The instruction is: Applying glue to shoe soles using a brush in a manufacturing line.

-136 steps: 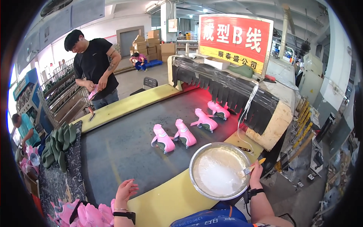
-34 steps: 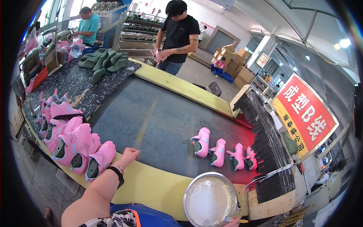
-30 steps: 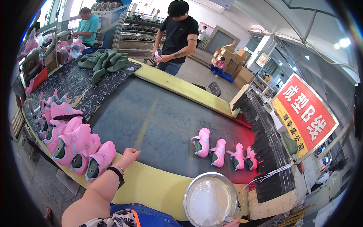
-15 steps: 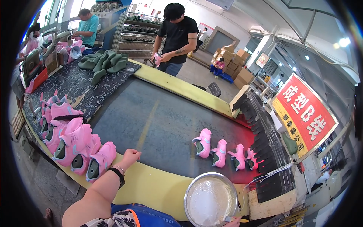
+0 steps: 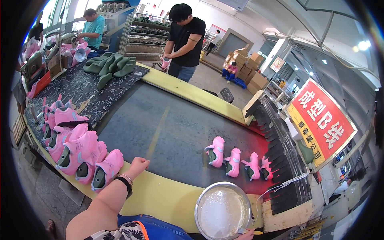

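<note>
- Pink shoes on dark green shoe-shaped forms [image 5: 82, 150], heaped on the black patterned worktop [image 5: 120, 86]; the rear ones are partly hidden.
- Left hand [image 5: 139, 165], loosely curled over the yellow padded edge [image 5: 160, 192]; its underside is hidden, so whether it grips anything cannot be told.
- Round steel bowl [image 5: 196, 212] of white liquid [image 5: 219, 210].
- Four pink shoes [image 5: 217, 152] on the grey belt [image 5: 172, 132], the farthest blurred by red glow.
- Right hand [image 5: 246, 236], cut off below, grasping the yellow-handled brush [image 5: 258, 233], bristles over the bowl.
- Black strip curtain [image 5: 278, 154], hiding what lies behind.

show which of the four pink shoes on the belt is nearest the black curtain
The rightmost pink shoe, beside the black curtain; the other three are farther left on the belt.
</note>
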### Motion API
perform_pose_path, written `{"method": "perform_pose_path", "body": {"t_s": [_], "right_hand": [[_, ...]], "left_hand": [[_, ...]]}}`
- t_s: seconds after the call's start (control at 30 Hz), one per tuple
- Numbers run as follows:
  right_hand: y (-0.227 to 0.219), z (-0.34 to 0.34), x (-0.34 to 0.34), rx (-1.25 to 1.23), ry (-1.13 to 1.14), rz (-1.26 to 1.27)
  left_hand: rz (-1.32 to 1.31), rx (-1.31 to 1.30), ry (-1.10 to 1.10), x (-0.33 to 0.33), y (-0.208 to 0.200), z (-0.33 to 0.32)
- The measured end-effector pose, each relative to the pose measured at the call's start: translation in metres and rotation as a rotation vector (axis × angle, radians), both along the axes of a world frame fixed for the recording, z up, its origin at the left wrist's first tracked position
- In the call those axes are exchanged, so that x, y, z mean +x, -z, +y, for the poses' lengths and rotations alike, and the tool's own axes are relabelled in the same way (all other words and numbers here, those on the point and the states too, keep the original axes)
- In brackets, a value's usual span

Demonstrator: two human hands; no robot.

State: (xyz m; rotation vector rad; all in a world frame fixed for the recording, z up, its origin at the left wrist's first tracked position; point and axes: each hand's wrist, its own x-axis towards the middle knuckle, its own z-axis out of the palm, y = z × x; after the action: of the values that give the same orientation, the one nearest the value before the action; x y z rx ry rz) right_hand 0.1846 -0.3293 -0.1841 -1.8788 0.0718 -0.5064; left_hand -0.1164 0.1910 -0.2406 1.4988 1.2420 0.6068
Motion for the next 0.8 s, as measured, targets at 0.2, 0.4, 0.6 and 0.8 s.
{"method": "perform_pose_path", "body": {"t_s": [0.2,0.4,0.6,0.8], "right_hand": [[0.003,-0.001,0.002,-0.030,-0.002,-0.064],[-0.006,0.002,-0.005,-0.040,0.035,0.019],[-0.012,0.007,-0.010,0.000,-0.021,-0.010],[-0.022,0.013,-0.020,0.019,-0.007,0.023]], "left_hand": [[-0.009,0.007,0.010,-0.001,-0.001,-0.001],[0.023,-0.011,0.013,-0.001,-0.006,-0.003],[0.048,-0.002,0.019,-0.001,-0.009,-0.004],[0.059,0.011,0.024,-0.001,-0.002,-0.002]]}}
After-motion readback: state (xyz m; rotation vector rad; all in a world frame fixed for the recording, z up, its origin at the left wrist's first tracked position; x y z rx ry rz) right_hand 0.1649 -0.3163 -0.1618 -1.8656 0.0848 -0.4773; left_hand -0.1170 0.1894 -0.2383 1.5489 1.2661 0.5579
